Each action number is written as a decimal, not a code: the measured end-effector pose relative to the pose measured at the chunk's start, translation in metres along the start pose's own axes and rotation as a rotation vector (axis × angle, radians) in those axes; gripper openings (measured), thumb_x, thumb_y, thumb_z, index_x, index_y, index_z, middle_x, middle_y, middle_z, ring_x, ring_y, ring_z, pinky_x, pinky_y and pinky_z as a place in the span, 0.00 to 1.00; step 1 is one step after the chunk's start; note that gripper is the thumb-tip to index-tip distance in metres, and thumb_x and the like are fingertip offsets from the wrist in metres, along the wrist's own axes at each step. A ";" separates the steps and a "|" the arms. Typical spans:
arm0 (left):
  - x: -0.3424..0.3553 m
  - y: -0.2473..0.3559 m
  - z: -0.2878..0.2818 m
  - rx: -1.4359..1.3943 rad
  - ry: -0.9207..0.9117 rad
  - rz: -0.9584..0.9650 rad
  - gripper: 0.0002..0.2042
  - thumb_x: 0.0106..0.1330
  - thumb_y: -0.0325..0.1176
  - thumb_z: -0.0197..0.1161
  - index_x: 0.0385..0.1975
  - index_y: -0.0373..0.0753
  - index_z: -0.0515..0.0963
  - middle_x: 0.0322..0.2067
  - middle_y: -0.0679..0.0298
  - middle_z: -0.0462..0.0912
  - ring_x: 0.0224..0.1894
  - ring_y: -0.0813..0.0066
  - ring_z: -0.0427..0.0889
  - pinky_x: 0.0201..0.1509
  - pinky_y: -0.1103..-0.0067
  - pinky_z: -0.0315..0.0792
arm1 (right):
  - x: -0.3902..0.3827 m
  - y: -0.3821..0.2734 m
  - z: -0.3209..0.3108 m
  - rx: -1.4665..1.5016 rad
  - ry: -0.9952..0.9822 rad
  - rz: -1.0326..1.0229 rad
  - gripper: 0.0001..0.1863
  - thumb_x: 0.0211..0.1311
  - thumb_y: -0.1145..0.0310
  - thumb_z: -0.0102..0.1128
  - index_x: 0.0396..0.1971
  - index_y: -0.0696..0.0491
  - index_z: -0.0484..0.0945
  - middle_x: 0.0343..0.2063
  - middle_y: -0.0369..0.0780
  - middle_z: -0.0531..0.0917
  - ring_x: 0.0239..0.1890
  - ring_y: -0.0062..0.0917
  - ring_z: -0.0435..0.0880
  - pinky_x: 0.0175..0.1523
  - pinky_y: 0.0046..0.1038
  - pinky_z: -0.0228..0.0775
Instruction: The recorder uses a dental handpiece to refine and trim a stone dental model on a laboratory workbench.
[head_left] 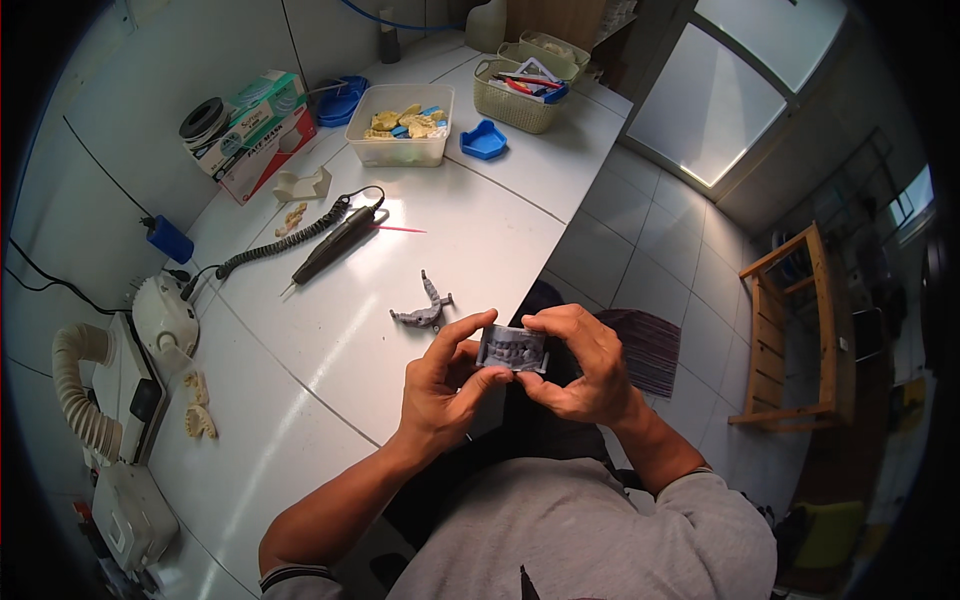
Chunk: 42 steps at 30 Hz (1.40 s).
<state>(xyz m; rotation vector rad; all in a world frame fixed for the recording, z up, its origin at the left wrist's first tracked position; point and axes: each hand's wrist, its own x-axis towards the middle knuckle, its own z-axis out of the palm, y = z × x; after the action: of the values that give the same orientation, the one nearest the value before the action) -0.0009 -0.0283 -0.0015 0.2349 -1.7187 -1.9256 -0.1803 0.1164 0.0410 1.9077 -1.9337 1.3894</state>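
Observation:
A grey dental model (514, 350) with a row of teeth along its side is held up in front of me, past the table's edge. My left hand (440, 385) is closed on its left end, thumb below and index finger above. The other end is pinched by my right hand (585, 365), its thumb along the lower edge. Just beyond my left hand, a grey articulator-like frame (424, 308) with several arms lies on the white table. Farther back rests a dark dental handpiece (340, 245) with a coiled cord.
On the white table (290, 370) stand a tub of yellow casts (400, 138), a blue mould (484, 140) and a tool basket (520, 100). A beige hose (80, 390), a white control unit (165, 315) and tooth models (197, 405) are left. A wooden bench (790, 335) stands right.

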 end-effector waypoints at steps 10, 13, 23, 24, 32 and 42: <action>-0.001 0.000 0.000 -0.019 0.018 -0.016 0.31 0.78 0.22 0.74 0.80 0.37 0.72 0.46 0.60 0.94 0.49 0.80 0.92 0.56 0.81 0.83 | -0.001 0.005 -0.001 -0.006 -0.031 -0.024 0.31 0.48 0.72 0.86 0.55 0.58 0.87 0.48 0.49 0.91 0.48 0.40 0.95 0.54 0.36 0.90; -0.003 -0.003 -0.001 -0.011 0.001 0.008 0.34 0.79 0.22 0.74 0.82 0.38 0.69 0.47 0.59 0.94 0.49 0.79 0.92 0.56 0.80 0.83 | 0.001 0.006 0.000 0.016 -0.018 -0.053 0.28 0.51 0.72 0.84 0.53 0.60 0.85 0.45 0.47 0.90 0.44 0.37 0.94 0.49 0.35 0.91; -0.002 0.003 -0.002 -0.066 -0.004 -0.043 0.39 0.81 0.22 0.71 0.86 0.37 0.56 0.55 0.52 0.89 0.58 0.69 0.91 0.65 0.73 0.83 | 0.002 0.015 0.008 0.072 0.041 -0.058 0.28 0.53 0.72 0.84 0.56 0.59 0.84 0.48 0.46 0.87 0.44 0.31 0.92 0.45 0.29 0.91; -0.001 0.003 -0.001 -0.102 0.009 -0.046 0.40 0.81 0.22 0.71 0.87 0.38 0.55 0.55 0.52 0.88 0.58 0.67 0.91 0.66 0.72 0.83 | 0.003 0.016 0.008 0.041 0.063 -0.071 0.27 0.56 0.72 0.84 0.56 0.60 0.84 0.48 0.46 0.86 0.45 0.32 0.92 0.46 0.30 0.92; -0.001 0.016 0.004 0.288 -0.256 -0.059 0.20 0.86 0.33 0.66 0.72 0.32 0.75 0.51 0.52 0.93 0.55 0.65 0.94 0.63 0.70 0.87 | 0.071 0.116 0.004 -0.270 0.227 -0.040 0.26 0.54 0.74 0.80 0.54 0.59 0.83 0.48 0.47 0.86 0.46 0.40 0.93 0.50 0.37 0.91; -0.015 -0.014 0.015 0.871 -1.054 -0.089 0.32 0.84 0.60 0.61 0.71 0.37 0.79 0.60 0.48 0.88 0.60 0.44 0.90 0.64 0.56 0.85 | 0.129 0.217 0.004 -0.419 0.016 0.002 0.26 0.56 0.77 0.81 0.56 0.56 0.82 0.52 0.47 0.85 0.50 0.49 0.93 0.56 0.44 0.89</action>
<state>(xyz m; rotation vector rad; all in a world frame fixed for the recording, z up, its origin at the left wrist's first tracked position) 0.0007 -0.0072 -0.0162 -0.5111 -3.2058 -1.2350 -0.3865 -0.0252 0.0071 1.6888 -2.0196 0.8994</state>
